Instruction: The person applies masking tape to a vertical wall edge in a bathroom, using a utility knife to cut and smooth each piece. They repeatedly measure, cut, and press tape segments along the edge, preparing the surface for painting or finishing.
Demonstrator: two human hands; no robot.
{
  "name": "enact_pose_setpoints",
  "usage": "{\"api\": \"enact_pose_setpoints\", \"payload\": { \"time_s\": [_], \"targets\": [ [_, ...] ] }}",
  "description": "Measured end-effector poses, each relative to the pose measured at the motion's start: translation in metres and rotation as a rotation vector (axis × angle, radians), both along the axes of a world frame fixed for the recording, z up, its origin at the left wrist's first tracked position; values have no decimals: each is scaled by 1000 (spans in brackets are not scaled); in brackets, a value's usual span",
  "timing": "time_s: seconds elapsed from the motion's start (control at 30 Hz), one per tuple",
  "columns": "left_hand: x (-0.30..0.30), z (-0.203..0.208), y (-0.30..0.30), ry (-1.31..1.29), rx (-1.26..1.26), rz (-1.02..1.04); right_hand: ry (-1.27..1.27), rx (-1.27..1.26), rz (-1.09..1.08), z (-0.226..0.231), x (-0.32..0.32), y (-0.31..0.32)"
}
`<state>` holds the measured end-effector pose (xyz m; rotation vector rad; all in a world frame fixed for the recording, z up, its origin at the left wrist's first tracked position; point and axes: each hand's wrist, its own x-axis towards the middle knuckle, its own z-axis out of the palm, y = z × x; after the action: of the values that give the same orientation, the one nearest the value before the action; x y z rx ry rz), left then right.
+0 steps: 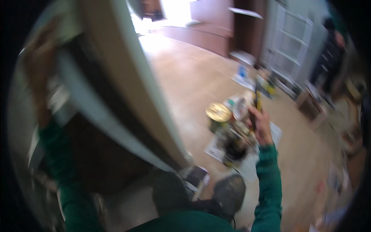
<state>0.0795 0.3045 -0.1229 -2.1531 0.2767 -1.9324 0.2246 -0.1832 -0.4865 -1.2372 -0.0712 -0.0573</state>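
My right hand [261, 127] is closed around a slim yellow-and-black tool [259, 96] that points away from me. The blur hides its exact kind. Below and beside that hand, on the floor, stands a cluster of cans and small items, among them a can with a gold lid [218, 112]. At the far left my raised left hand [40, 63] is at the upper part of a tall panel [112, 50] with beige, dark and pale bands. Motion smears its fingers, so its grip on the panel is unclear.
White sheets [247, 168] lie under the cans on the tan floor [185, 73]. A white ladder-like frame [291, 36] leans at the back right. Near it a person in dark clothes [328, 54] stands beside an open box [311, 106]. Brown cabinetry [201, 36] lines the back.
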Motion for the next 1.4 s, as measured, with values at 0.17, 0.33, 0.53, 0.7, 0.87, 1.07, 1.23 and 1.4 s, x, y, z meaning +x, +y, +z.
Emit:
{"api": "enact_pose_setpoints", "payload": {
  "time_s": [0.17, 0.33, 0.53, 0.7, 0.87, 1.07, 1.23, 1.4],
  "targets": [
    [-5, -25, -40, -151, -251, 89, -95, 112, 158, 38, -91, 112],
    [-31, -41, -63, 175, -454, -35, -139, 368, 310, 43, -131, 135],
    [-49, -54, -60, 139, -495, -328, -316, 395, 435, 95, -154, 130],
    [-28, -14, -63, -204, -132, -176, -347, 363, 465, 113, -167, 141],
    [-16, 9, -58, -34, -233, -107, -302, 356, 472, 96, -176, 143],
    [-18, 15, -53, 85, -417, -156, -213, 391, 438, 67, -181, 129],
    [-19, 14, -56, 82, -362, -197, -204, 416, 435, 56, -181, 130],
    [-12, 13, -58, 37, -348, -122, -185, 409, 440, 49, -173, 132]
  ]
}}
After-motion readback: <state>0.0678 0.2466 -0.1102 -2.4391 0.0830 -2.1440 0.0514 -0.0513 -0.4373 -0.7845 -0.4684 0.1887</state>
